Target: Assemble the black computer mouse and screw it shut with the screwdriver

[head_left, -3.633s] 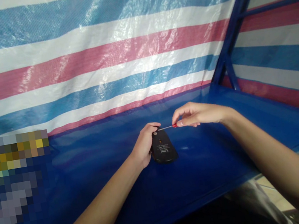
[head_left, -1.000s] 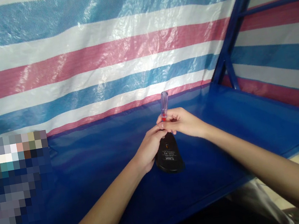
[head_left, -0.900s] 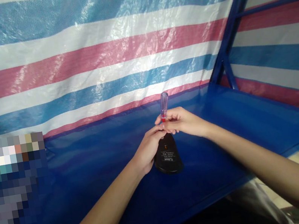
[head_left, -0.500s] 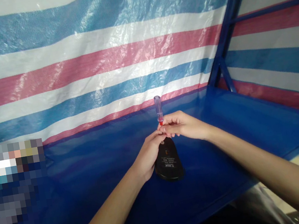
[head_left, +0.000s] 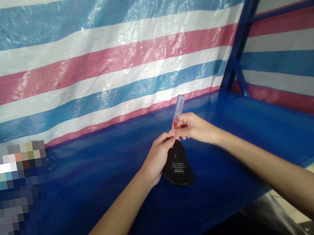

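A black computer mouse [head_left: 178, 172], as far as its shape and printed label show, lies underside up on the blue surface. My left hand [head_left: 159, 155] is closed on its far left side, the fingertips at its far end. Just beyond, my right hand [head_left: 196, 127] pinches a screwdriver [head_left: 178, 108] low down, near its red collar. The clear handle rises above the fingers and leans to the right. Both hands' fingertips meet at the far end of the mouse, so the screwdriver's tip is hidden.
Blue sheeting [head_left: 109, 173] covers the work surface. A striped tarpaulin [head_left: 91, 68] hangs behind it as a wall, with a blue metal frame post [head_left: 235, 46] at the right corner. A pixelated patch hides the left edge.
The screwdriver has gone from nearly upright to tilting right. My right hand has shifted slightly with it, while my left hand stays at the mouse.
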Action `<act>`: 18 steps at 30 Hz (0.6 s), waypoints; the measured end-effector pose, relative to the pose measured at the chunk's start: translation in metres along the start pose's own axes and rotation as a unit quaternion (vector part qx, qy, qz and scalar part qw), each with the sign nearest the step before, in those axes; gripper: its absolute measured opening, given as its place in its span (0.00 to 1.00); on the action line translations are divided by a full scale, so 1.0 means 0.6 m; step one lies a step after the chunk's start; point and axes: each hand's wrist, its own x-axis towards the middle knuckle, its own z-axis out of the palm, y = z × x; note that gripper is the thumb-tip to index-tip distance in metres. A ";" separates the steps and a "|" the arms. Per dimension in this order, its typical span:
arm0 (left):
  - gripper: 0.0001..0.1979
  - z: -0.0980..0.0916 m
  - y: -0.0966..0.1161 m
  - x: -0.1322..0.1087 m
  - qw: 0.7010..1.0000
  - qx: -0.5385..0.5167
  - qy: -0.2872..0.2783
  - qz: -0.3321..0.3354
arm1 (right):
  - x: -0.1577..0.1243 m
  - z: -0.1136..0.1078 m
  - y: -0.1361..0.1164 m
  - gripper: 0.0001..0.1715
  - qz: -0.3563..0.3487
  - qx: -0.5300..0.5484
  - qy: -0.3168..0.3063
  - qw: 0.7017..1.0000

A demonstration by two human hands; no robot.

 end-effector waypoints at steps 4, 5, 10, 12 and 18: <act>0.07 -0.005 -0.005 0.003 1.000 0.018 0.011 0.001 | 0.000 0.000 0.003 0.15 -0.010 -0.047 0.019 0.999; 0.06 -0.006 -0.006 0.004 1.000 0.022 0.011 0.002 | -0.001 0.001 0.003 0.16 -0.016 -0.058 0.028 0.998; 0.09 -0.004 -0.006 0.003 1.000 0.017 0.002 0.010 | -0.004 0.007 -0.001 0.14 -0.027 -0.075 0.033 0.996; 0.10 -0.004 -0.005 0.002 1.000 0.013 0.000 0.004 | -0.005 0.010 -0.001 0.10 -0.031 -0.038 0.019 0.999; 0.10 -0.006 -0.003 0.003 1.000 0.011 -0.009 -0.012 | -0.008 0.005 -0.006 0.08 -0.009 0.061 -0.037 0.997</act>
